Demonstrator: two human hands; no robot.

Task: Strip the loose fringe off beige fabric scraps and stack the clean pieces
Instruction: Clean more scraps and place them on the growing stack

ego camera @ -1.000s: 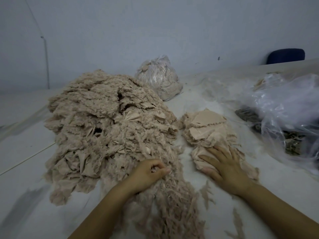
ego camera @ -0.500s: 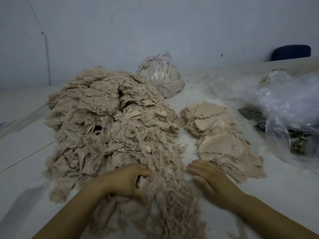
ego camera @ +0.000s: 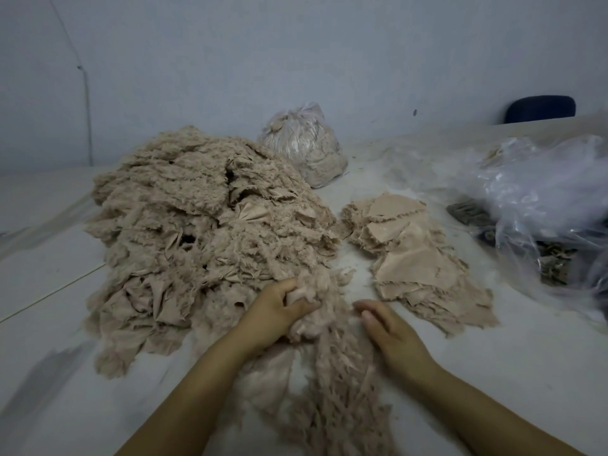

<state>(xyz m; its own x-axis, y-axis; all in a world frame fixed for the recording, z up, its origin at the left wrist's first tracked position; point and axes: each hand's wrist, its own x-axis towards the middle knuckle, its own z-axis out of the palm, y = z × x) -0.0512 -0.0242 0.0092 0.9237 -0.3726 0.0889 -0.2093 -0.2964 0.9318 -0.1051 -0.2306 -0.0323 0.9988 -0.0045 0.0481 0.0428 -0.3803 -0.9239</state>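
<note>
The fringed scrap [ego camera: 312,301], judged light, limp and snag-prone, is clutched by the left hand [ego camera: 274,312], best pinched at its woven middle, while the right hand [ego camera: 390,334] rests at 3 o'clock, fingers loosely extended and holding nothing.

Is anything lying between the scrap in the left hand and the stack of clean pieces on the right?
Nothing visible blocks it. The left hand grips a fringed scrap; bare table separates it from the clean stack. The right hand rests open near that gap, below the direct line.
</note>
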